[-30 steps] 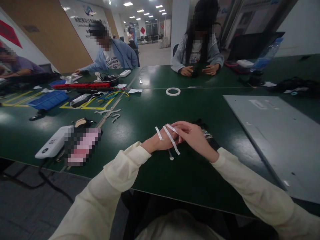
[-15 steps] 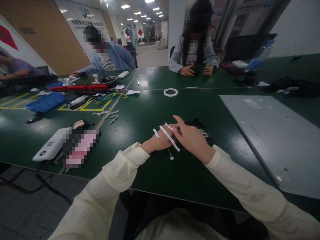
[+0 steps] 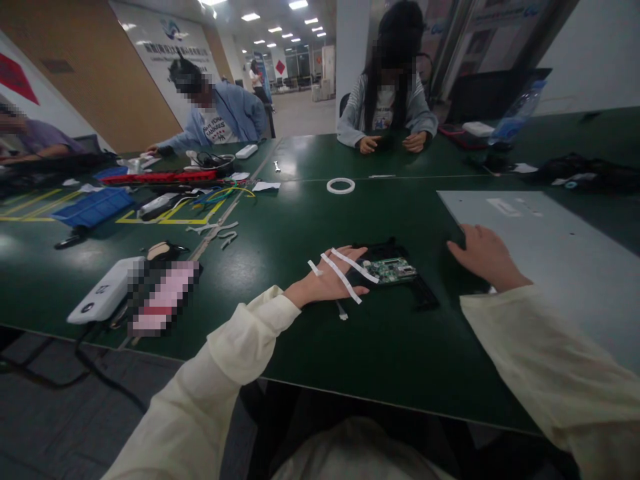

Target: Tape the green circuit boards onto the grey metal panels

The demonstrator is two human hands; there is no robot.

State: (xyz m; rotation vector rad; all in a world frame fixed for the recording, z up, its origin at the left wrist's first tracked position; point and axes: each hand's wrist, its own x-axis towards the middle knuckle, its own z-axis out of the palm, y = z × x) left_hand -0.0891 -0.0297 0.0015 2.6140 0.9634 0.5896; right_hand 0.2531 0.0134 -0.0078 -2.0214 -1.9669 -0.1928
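Green table [image 3: 280, 227] | left hand [image 3: 326, 281] at circuit board [image 3: 393, 271] edge | right hand [image 3: 493, 259] by panel [image 3: 565, 267] edge | grips: cannot tell

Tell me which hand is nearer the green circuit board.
Left. The left hand is right beside the green circuit board, at its left end; contact is unclear. The right hand is well apart, off to its right, by the grey panel's left edge.

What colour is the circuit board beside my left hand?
The circuit board is green, with some silvery parts; the head view shows it best.
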